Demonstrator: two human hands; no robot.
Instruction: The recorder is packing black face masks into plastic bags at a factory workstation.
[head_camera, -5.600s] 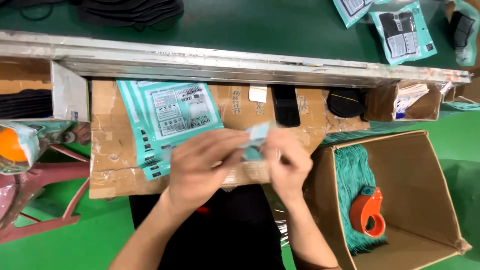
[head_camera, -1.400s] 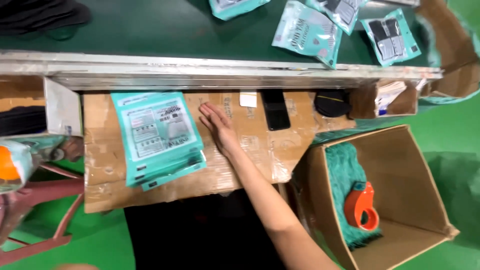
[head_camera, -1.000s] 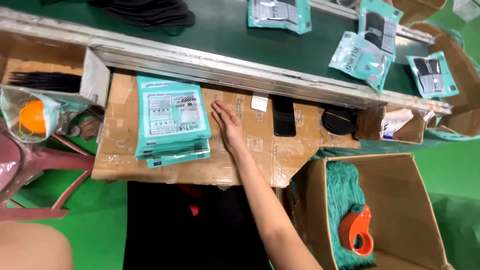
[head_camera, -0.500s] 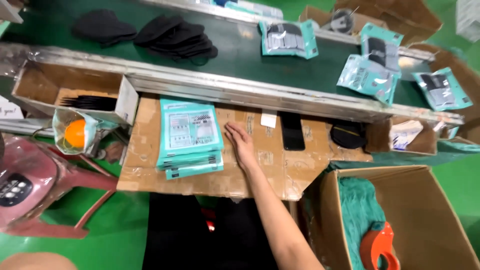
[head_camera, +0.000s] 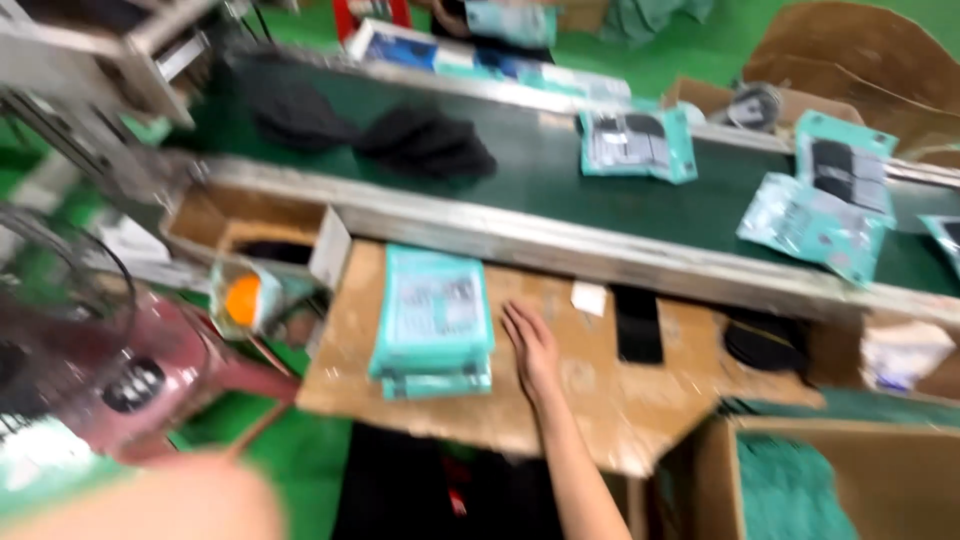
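right hand flat and empty on the cardboard table — just beside the teal packet stack | left hand blurred, can't tell | square the stack's edges before lifting

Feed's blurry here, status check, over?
Right hand flat on cardboard top, empty. Left hand blurred, unclear. Teal packet stack just beside. Nothing between.

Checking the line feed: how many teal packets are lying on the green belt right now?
3 fully seen: one packet mid-belt, one further right, and one overlapping just below it. A fourth corner shows at the right edge; others may be cut off or blurred.
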